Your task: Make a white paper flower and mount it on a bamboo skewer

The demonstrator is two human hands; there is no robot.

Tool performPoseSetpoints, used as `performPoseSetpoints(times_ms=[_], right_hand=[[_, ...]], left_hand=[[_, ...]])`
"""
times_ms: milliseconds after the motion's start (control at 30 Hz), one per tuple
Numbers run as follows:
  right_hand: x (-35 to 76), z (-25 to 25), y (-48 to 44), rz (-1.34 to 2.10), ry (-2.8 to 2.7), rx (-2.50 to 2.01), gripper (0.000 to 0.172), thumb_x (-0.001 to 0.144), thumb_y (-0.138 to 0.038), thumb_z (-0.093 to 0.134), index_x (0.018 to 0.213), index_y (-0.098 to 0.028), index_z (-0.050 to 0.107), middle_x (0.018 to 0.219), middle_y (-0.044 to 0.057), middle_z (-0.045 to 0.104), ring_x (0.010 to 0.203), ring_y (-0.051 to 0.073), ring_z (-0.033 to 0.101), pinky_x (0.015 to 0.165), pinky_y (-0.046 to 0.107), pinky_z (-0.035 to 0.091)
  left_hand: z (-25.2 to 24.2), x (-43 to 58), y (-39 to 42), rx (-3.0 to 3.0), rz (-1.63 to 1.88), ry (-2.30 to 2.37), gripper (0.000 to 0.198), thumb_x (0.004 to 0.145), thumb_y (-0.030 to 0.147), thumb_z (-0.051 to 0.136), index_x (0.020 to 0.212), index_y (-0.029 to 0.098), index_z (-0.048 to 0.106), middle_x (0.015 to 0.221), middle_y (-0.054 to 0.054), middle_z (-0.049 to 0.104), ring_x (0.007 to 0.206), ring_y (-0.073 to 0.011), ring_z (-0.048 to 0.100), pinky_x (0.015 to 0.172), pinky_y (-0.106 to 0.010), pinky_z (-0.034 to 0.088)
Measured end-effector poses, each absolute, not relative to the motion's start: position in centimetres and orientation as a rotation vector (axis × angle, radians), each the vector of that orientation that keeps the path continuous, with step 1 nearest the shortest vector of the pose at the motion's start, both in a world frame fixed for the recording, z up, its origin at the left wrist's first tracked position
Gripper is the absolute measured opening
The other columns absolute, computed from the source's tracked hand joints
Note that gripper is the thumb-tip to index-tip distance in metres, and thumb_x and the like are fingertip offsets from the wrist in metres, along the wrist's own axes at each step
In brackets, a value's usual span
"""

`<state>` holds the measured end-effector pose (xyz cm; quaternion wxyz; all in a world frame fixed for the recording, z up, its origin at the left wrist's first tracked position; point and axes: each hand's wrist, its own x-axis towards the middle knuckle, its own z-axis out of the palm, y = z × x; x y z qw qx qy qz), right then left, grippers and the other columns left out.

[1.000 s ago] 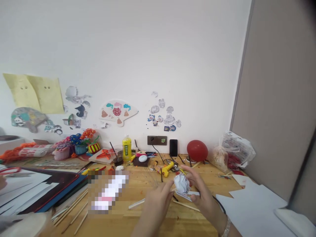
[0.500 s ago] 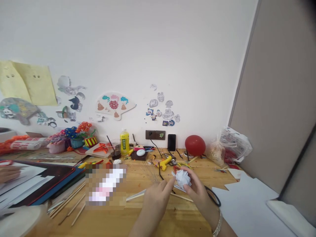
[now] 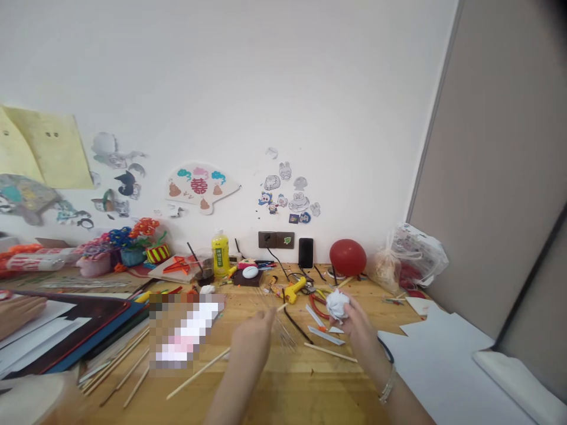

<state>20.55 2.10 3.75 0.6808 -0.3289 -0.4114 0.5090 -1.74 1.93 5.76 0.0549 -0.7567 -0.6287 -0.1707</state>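
Note:
My right hand point(image 3: 358, 319) is closed round a white folded-paper ball point(image 3: 337, 305) with pointed layers, like a paper flower, held above the table. My left hand point(image 3: 252, 336) is closed on a thin wooden stick point(image 3: 199, 373), which slants from the lower left and pokes out past the fingers at the upper right. Between the hands, white paper strips point(image 3: 331, 337) and another wooden stick point(image 3: 330, 352) lie on the wood. Thin wires point(image 3: 283, 336) spread just right of my left hand.
Behind are a yellow glue gun point(image 3: 296, 290), red-handled pliers point(image 3: 316, 307), a red balloon point(image 3: 348, 257), a phone point(image 3: 306, 252) and a yellow bottle point(image 3: 220, 254). White paper sheets point(image 3: 438, 366) lie at right. Another person's hand point(image 3: 22, 314) rests on papers at far left.
My left hand has left the paper ball, moved left and taken hold of a wooden stick. My right hand keeps the ball, a little higher. Paper strips now show between the hands.

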Motion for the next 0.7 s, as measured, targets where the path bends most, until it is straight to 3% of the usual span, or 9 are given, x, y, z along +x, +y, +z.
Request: performPoseSetpoints(times_ms=[167,267,367,467,633,700], right_hand=[[19.0,2.1,2.4,1.353,-0.835,-0.683,0.034,0.068,-0.039,0.067,0.096,-0.021,0.062,0.097,0.004,0.066,0.087,0.02,0.06,0.071,0.033,0.05],[17.6,1.8,1.9,1.411,-0.828,-0.693,0.032,0.068,-0.038,0.067,0.092,-0.018,0.063,0.093,0.005,0.066,0.082,0.019,0.06,0.068,0.032,0.049],[16.3,2.2,1.0,1.549,-0.834,-0.646,0.032,0.072,-0.036,0.065,0.098,-0.017,0.062,0.096,0.006,0.066,0.083,0.019,0.06,0.072,0.033,0.048],[15.2,2.4,0.4,1.674,-0.841,-0.512,0.033,0.075,-0.035,0.061,0.104,-0.02,0.06,0.106,0.006,0.063,0.091,0.018,0.058,0.079,0.031,0.045],[14.3,1.3,0.9,1.652,-1.106,-0.591,0.041,0.083,-0.047,0.045,0.112,-0.021,0.056,0.108,0.009,0.062,0.093,0.02,0.058,0.081,0.034,0.043],[14.1,0.6,1.6,1.363,-1.431,-0.883,0.042,0.088,-0.044,0.03,0.116,-0.02,0.052,0.107,0.01,0.062,0.089,0.02,0.06,0.078,0.035,0.045]], left_hand=[[3.9,-4.2,4.4,-2.19,-0.616,-2.118,0.026,0.074,0.002,0.046,0.094,0.008,0.063,0.082,-0.02,0.063,0.078,-0.0308,0.064,0.064,-0.039,0.046],[3.2,-3.8,4.9,-2.243,-0.748,-2.059,0.033,0.079,0.014,0.048,0.11,0.009,0.057,0.097,-0.022,0.062,0.096,-0.0313,0.058,0.081,-0.044,0.042],[2.7,-2.0,4.6,-2.493,-1.041,-1.836,0.045,0.083,0.029,0.045,0.126,0.017,0.043,0.117,-0.014,0.057,0.107,-0.0225,0.053,0.09,-0.034,0.04],[1.9,0.3,3.6,-2.844,-1.852,-1.45,0.057,0.074,0.032,0.058,0.127,0.019,0.043,0.126,-0.014,0.052,0.114,-0.0249,0.049,0.094,-0.036,0.038],[0.5,1.3,2.4,-2.737,-2.145,-1.692,0.043,0.068,0.024,0.064,0.11,0.018,0.057,0.116,-0.012,0.06,0.107,-0.0248,0.054,0.092,-0.037,0.041],[0.2,0.2,2.8,-2.614,-2.189,-1.824,0.042,0.067,0.026,0.063,0.107,0.016,0.057,0.113,-0.013,0.061,0.104,-0.0247,0.056,0.091,-0.038,0.042]])
